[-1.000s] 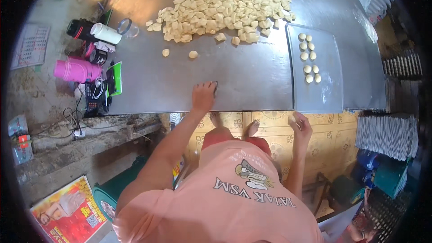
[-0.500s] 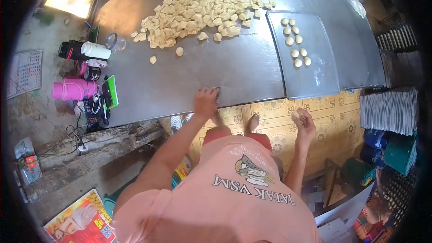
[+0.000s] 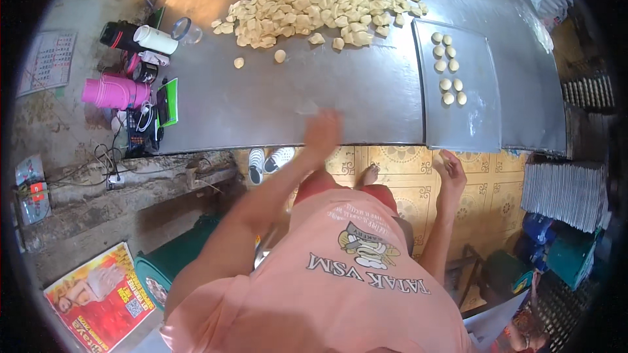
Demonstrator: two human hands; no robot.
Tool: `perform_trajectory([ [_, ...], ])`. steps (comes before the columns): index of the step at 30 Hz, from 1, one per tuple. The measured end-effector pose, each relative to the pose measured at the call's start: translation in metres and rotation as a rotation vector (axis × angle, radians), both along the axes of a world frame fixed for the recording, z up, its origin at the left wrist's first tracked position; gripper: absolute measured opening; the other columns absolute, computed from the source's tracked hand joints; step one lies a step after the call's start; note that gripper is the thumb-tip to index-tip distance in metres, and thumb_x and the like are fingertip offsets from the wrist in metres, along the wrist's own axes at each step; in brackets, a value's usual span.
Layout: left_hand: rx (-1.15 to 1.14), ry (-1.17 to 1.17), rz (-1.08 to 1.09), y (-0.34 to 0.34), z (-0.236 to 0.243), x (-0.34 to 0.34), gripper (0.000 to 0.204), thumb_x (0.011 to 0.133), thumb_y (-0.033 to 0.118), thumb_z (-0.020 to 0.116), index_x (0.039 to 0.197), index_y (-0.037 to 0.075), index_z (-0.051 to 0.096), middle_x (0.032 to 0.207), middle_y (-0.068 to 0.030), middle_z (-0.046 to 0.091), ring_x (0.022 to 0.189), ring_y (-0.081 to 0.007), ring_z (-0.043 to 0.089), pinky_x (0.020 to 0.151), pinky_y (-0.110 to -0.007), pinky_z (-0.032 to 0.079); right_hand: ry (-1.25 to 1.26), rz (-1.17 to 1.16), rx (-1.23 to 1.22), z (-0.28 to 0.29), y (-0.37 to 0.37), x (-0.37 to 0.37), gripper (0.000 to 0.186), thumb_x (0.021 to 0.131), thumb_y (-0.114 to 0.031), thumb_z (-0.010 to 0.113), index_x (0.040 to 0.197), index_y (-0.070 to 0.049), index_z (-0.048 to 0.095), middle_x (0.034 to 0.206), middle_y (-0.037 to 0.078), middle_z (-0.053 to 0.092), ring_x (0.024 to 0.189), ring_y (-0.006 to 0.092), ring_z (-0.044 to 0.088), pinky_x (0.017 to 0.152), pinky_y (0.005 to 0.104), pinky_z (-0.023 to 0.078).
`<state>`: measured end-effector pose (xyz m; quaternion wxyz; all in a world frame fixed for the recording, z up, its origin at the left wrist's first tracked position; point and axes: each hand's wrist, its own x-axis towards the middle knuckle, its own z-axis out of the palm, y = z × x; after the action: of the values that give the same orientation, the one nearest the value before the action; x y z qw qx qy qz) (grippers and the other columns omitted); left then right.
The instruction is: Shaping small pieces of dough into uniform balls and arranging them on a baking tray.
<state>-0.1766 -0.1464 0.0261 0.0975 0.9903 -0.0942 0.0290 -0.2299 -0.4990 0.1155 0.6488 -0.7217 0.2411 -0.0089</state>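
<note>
My left hand (image 3: 324,132) is palm down over the metal table (image 3: 275,108), close to its front edge. Motion smears its fingers, and whatever lies under the palm is hidden. Just beyond that edge, my right hand (image 3: 451,170) has its fingers curled in a pinch around a pale dough ball, mostly hidden by the fingers. Ahead of it, smooth dough balls (image 3: 445,84) stand in two columns on a flat metal tray (image 3: 481,114). A big heap of cut dough pieces (image 3: 320,3) covers the table's far middle. Two single dough pieces (image 3: 280,56) lie nearer, left of centre.
Along the left side are a white bottle (image 3: 156,40), a clear cup (image 3: 186,31), a pink tumbler (image 3: 116,93) and a phone in a green case (image 3: 168,102). Stacked metal trays (image 3: 562,193) stand at right. Shoes (image 3: 268,162) sit under the table edge.
The view has shifted, so the table sits further right and higher. My left hand has blurred in motion over the tabletop. My right hand has stayed beside the tray, its pinch kept.
</note>
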Motion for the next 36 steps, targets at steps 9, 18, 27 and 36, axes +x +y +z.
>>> perform_trajectory([
  [9, 0.025, 0.155, 0.37, 0.077, -0.002, 0.055, 0.021, 0.093, 0.015, 0.062, 0.109, 0.005, 0.071, 0.106, -0.0171, 0.072, 0.095, -0.0373, 0.07, 0.08, -0.053, 0.057, -0.002, 0.071, 0.048, 0.0, -0.003, 0.002, 0.04, 0.091, 0.003, 0.078, 0.13, 0.004, 0.069, 0.117, 0.008, 0.072, 0.106, 0.014, 0.065, 0.094, 0.0286, 0.053],
  [18, 0.191, 0.083, 0.162, 0.035, -0.001, 0.003, 0.023, 0.096, 0.019, 0.061, 0.117, 0.011, 0.067, 0.111, -0.0124, 0.07, 0.106, -0.0339, 0.069, 0.082, -0.055, 0.055, -0.056, 0.082, 0.077, -0.004, -0.014, -0.005, 0.04, 0.091, 0.003, 0.078, 0.13, 0.003, 0.07, 0.114, 0.006, 0.072, 0.104, 0.0126, 0.065, 0.091, 0.0277, 0.053],
  [27, 0.177, 0.148, 0.15, 0.077, -0.022, -0.016, 0.02, 0.097, 0.017, 0.06, 0.112, 0.008, 0.068, 0.116, -0.0155, 0.07, 0.101, -0.0389, 0.071, 0.083, -0.054, 0.056, 0.005, 0.056, 0.06, -0.012, -0.018, -0.013, 0.038, 0.092, 0.003, 0.077, 0.129, 0.005, 0.069, 0.116, 0.009, 0.072, 0.105, 0.015, 0.066, 0.093, 0.0286, 0.053],
  [36, 0.243, 0.05, 0.436, 0.189, -0.02, 0.029, 0.025, 0.099, 0.021, 0.06, 0.118, 0.007, 0.068, 0.109, -0.0182, 0.071, 0.097, -0.0384, 0.072, 0.08, -0.055, 0.057, -0.045, 0.136, 0.057, -0.011, -0.006, -0.019, 0.039, 0.092, 0.001, 0.078, 0.129, 0.002, 0.07, 0.121, 0.01, 0.072, 0.11, 0.0167, 0.067, 0.097, 0.0306, 0.054],
])
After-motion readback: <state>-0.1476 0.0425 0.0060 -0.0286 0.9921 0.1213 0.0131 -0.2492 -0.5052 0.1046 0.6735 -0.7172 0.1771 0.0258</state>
